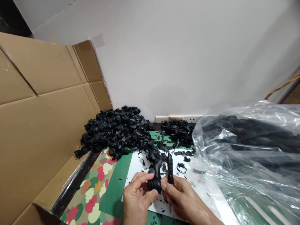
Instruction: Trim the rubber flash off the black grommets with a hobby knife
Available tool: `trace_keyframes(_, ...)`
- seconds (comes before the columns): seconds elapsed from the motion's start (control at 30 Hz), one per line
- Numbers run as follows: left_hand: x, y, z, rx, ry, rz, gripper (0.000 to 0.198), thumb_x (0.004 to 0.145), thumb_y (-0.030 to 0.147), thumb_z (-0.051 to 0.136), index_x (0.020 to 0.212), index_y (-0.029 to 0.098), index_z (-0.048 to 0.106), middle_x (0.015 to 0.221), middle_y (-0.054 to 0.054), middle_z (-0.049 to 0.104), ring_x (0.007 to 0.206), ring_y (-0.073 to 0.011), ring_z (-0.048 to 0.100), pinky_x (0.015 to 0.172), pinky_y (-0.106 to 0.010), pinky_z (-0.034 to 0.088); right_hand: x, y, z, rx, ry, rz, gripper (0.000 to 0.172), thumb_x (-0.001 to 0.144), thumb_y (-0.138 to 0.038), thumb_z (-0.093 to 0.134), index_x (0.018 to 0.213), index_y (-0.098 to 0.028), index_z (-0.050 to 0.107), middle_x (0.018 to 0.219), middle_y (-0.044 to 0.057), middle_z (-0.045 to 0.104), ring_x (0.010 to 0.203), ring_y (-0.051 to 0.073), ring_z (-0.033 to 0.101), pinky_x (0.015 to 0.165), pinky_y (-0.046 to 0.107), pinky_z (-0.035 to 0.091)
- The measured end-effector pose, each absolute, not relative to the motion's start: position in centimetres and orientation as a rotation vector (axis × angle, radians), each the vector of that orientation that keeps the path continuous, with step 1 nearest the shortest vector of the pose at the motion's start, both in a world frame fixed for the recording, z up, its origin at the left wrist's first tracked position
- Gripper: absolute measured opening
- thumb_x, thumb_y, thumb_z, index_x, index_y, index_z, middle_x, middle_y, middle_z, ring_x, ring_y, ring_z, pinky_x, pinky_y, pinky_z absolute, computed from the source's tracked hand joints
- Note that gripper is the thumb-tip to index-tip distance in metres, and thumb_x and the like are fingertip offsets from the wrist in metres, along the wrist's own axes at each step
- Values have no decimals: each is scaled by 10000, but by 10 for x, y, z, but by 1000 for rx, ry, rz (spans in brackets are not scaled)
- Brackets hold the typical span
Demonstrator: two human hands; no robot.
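Observation:
My left hand (137,200) is closed around a black ribbed rubber piece (154,185), held between thumb and fingers. A black-handled tool (170,164) stands nearly upright in my right hand (185,198), its thin metal end pointing down past the palm. The thumb and fingertip of that same hand pinch at the right edge of the rubber piece. Just beyond the hands, black rubber parts and scraps (156,156) lie on a white sheet (206,193). The tool's exact kind cannot be made out.
A large heap of black rubber parts (119,128) rises at the back left, against an open cardboard box (47,109). A smaller pile of trimmings (179,131) sits before a power strip (194,119) at the wall. Clear plastic bag (246,156) with black parts spreads on the right.

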State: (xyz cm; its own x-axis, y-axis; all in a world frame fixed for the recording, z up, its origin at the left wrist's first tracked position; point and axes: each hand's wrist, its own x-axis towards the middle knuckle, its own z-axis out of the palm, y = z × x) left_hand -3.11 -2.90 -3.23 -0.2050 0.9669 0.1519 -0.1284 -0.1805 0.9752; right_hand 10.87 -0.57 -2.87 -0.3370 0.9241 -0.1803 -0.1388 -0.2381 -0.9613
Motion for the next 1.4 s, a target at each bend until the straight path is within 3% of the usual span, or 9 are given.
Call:
trace_keyframes(0.77, -28, -28, -25, 1049, 1206, 1584, 276, 490, 149, 830, 758, 195, 783, 807, -43, 659, 673, -175, 647, 647, -252, 546, 108, -6, -27, -1019, -1187, 1648, 427, 690, -583, 622, 617, -168, 555, 484, -43, 435, 534, 138, 431, 553, 260, 371)
trace_keyframes(0.87, -24, -30, -21, 972, 1228, 1592, 287, 460, 217, 855, 737, 188, 784, 758, -37, 644, 588, -144, 613, 509, -202, 513, 107, -6, -27, -1052, -1190, 1630, 422, 687, -581, 626, 626, -168, 563, 491, -40, 441, 535, 141, 430, 560, 265, 370)
trace_keyframes(1.0, -19, -32, -17, 889, 1275, 1589, 335, 429, 330, 868, 713, 175, 780, 745, -31, 611, 451, -65, 489, 316, -129, 336, 107, -6, -26, -1066, -1203, 1628, 411, 701, -571, 617, 631, -170, 560, 488, -45, 433, 527, 140, 425, 568, 268, 371)
trace_keyframes(1.3, -19, -33, -15, 877, 1239, 1600, 287, 505, 325, 835, 729, 163, 761, 780, -34, 621, 409, -58, 518, 324, -148, 379, 103, -7, -17, -1023, -1209, 1667, 438, 709, -593, 594, 592, -177, 523, 488, -51, 431, 497, 119, 378, 551, 261, 343)
trace_keyframes(1.4, -21, -33, -16, 845, 1218, 1568, 293, 529, 326, 823, 752, 150, 749, 621, -11, 613, 409, -82, 529, 338, -153, 391, 102, -9, -15, -1041, -1176, 1677, 430, 705, -586, 602, 600, -179, 515, 481, -58, 416, 492, 117, 375, 531, 254, 327)
